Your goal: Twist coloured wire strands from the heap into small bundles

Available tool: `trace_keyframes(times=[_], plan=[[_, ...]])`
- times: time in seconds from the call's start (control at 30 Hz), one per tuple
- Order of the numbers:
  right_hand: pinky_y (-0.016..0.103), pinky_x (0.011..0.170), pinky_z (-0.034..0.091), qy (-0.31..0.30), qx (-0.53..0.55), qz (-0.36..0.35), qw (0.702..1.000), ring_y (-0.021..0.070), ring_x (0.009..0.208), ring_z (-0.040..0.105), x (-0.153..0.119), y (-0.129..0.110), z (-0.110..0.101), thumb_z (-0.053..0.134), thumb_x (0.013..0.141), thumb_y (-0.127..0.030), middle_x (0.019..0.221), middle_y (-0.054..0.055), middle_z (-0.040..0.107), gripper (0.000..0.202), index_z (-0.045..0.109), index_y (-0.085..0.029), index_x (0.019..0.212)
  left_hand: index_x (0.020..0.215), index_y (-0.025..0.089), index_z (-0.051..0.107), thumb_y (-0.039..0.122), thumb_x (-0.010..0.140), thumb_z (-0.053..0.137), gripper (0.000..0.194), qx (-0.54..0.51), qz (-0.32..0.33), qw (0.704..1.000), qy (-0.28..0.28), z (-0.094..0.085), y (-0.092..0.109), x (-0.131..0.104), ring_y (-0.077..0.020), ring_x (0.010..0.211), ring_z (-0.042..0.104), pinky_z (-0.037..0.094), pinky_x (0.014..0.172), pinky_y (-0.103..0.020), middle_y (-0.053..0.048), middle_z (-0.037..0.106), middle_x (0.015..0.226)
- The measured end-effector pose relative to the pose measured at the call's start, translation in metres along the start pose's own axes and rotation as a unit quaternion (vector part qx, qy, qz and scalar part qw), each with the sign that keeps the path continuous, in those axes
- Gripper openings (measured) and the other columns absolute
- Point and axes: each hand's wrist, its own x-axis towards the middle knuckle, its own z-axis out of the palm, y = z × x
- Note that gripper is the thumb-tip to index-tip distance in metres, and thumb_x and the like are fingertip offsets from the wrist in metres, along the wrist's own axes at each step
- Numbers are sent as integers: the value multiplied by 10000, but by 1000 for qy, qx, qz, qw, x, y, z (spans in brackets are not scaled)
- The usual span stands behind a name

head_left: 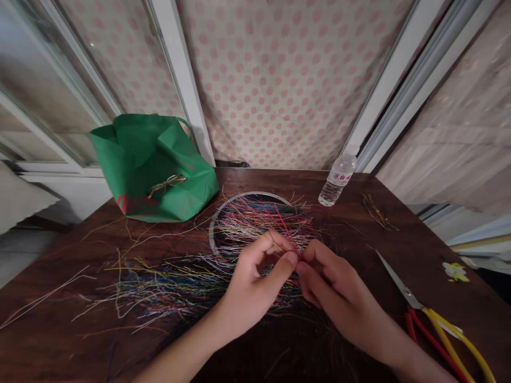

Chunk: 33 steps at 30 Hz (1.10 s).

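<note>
- Your left hand (255, 290) is nearly closed, thumb and forefinger pinched on a thin pink strand (282, 219); the palm side curls loosely.
- Your right hand (339, 290) meets it fingertip to fingertip, thumb and forefinger also drawn together on the strand; the exact grip is too small to make out.
- That strand runs from your fingertips up over the upper pile of coloured strands (243, 226), which lies across a round piece with a pale rim (212, 229) on the bench (247, 356).
- Nearer you and to the left spreads a lower pile of coloured strands (171, 287), with loose ends trailing over the wood.
- Behind, at left, stands a green bag (187, 181); at right, a clear bottle (338, 178).
- Beside your right forearm lie scissors (399, 281) with yellow handles, and a yellow-and-white flower-like piece (455, 272) beyond them.
</note>
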Motion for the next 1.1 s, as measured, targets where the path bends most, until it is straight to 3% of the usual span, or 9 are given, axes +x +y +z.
trace_keyframes(times=[0.6,0.87,1.1], plan=[[269,477,265,4,-67,-15,998,93,520,349,-1,-1,1,396,962,-232,615,-61,414,202,382,-220,761,720,177,553,124,828,568,122,41,41,997,54,4,0,0,-110,674,528,436,646,-221,18,554,692],[217,448,262,-13,86,20,996,67,491,340,2,0,0,426,967,-302,577,-79,401,240,396,-210,747,717,167,566,156,846,551,131,51,51,996,52,4,1,1,-121,666,520,427,616,-233,4,549,694],[204,429,241,-28,159,31,986,54,454,325,7,-1,1,419,966,-331,534,-89,412,264,404,-199,738,739,175,541,123,851,515,126,-19,33,998,42,1,-3,-1,-103,649,483,402,623,-221,25,503,675]])
